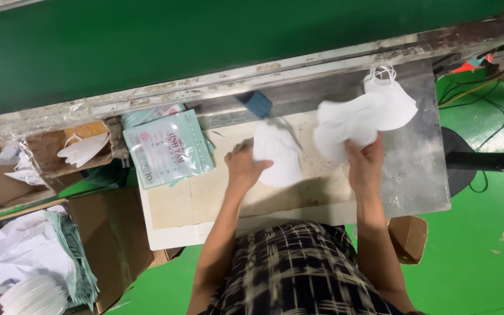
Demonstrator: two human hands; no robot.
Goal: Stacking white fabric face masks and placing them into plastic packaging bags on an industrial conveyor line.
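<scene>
The left hand (243, 166) is closed on one white folded face mask (278, 154). The mask lies just to the right of this hand, on the pale work board (205, 204), and its long axis goes away from the person, from near to far. The right hand (366, 163) grips a bunch of white face masks (363, 116) by its lower end. The bunch goes up and to the right from this hand, with ear loops at the far end. I cannot count the masks in it; there are several. The two hands are near each other, and the single mask is between them, closer to the left hand.

To the left of the left hand lie mint-green printed pouches (167, 149), at least two, one over the other. Farther left an open cardboard box (48, 160) holds a few loose masks. Behind both hands runs a metal rail (298, 70), and beyond it the green conveyor belt (205, 41).
</scene>
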